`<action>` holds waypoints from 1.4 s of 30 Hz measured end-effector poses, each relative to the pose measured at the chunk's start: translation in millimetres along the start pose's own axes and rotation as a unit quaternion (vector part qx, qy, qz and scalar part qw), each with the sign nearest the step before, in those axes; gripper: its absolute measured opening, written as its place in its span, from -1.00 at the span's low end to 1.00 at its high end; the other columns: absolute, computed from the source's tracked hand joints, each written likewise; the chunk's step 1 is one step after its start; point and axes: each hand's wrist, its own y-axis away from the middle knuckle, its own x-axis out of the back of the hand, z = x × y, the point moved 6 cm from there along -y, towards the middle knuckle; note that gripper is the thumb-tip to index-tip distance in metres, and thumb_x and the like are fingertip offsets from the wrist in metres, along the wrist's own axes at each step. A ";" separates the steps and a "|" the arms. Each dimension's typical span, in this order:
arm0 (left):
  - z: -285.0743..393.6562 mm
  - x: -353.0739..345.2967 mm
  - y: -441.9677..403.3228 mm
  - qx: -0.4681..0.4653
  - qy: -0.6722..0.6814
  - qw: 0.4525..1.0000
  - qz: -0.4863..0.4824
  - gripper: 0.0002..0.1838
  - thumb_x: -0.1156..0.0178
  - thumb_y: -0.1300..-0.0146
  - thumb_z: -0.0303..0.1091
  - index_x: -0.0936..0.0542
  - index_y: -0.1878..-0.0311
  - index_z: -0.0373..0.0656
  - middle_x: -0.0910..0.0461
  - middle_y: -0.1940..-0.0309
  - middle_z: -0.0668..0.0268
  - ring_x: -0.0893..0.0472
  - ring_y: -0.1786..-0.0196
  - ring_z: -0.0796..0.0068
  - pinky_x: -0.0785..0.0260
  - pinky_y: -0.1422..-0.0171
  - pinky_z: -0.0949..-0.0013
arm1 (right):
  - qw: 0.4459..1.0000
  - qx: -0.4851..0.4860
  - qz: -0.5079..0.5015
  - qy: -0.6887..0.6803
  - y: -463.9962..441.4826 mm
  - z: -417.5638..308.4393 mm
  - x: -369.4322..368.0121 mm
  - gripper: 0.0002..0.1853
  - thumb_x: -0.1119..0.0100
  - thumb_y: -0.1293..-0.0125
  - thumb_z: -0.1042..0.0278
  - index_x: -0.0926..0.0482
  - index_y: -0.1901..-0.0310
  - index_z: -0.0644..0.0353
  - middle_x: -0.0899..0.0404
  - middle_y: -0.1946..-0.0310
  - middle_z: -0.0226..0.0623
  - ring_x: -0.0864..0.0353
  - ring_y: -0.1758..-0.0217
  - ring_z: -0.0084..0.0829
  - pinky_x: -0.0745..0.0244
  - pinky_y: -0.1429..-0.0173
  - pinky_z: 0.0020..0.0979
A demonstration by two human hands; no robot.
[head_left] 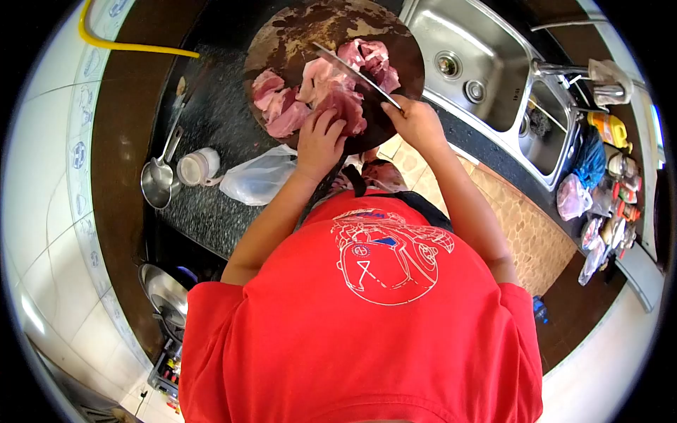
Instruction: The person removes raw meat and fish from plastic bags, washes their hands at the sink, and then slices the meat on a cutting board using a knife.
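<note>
Pieces of raw meat (342,106) lie spread over a round, dark wooden chopping board (296,28) on the counter. My left hand (322,141) rests on the near edge of the middle piece, its fingers bent and holding it against the board. In my right hand (417,125) is a knife (360,76), gripped by a handle mostly hidden in the fist. The blade slants up and left across the meat, between the middle piece and a smaller one at the upper right. Whether its edge touches the meat, I cannot tell.
Left of the board, a clear plastic bag (259,176), a jar (199,166) and a metal ladle (158,182) sit on the speckled counter (204,218). A steel sink (486,42) lies to the right. A yellow hose (127,46) hangs at upper left; a pan (166,290) stands lower left.
</note>
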 end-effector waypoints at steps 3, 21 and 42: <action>7.4 10.0 -2.4 -0.001 0.013 1.000 0.004 -0.63 -0.30 0.04 -0.29 -0.53 0.10 -0.09 -0.42 -0.02 0.19 -0.36 -0.12 0.05 -0.27 -0.18 0.12 | 0.998 -0.004 -0.061 0.013 -5.8 -1.8 -6.7 -0.69 -0.04 -0.25 0.00 -0.62 0.11 -0.05 -0.60 0.40 -0.03 -0.60 0.28 -0.02 -0.50 0.16 -0.10; -11.8 -1.3 -55.2 0.043 -0.018 0.994 0.099 -0.69 -0.32 0.02 -0.24 -0.53 0.22 -0.14 -0.45 0.11 0.14 -0.42 0.03 0.03 -0.29 -0.06 0.09 | 0.992 0.006 -0.111 0.055 -22.1 4.2 -35.2 -0.72 -0.03 -0.26 0.08 -0.60 0.16 0.04 -0.60 0.37 0.02 -0.59 0.24 0.03 -0.48 0.13 -0.07; -90.6 -14.2 -121.5 0.280 -0.095 0.948 -0.117 -0.64 -0.18 -0.09 -0.12 -0.57 0.09 -0.10 -0.54 0.08 0.09 -0.46 0.00 0.03 -0.30 -0.12 0.14 | 0.993 -0.119 0.012 -0.026 -4.5 22.8 -10.9 -0.70 -0.06 -0.24 0.07 -0.57 0.23 0.14 -0.57 0.42 0.06 -0.56 0.26 0.08 -0.45 0.16 -0.03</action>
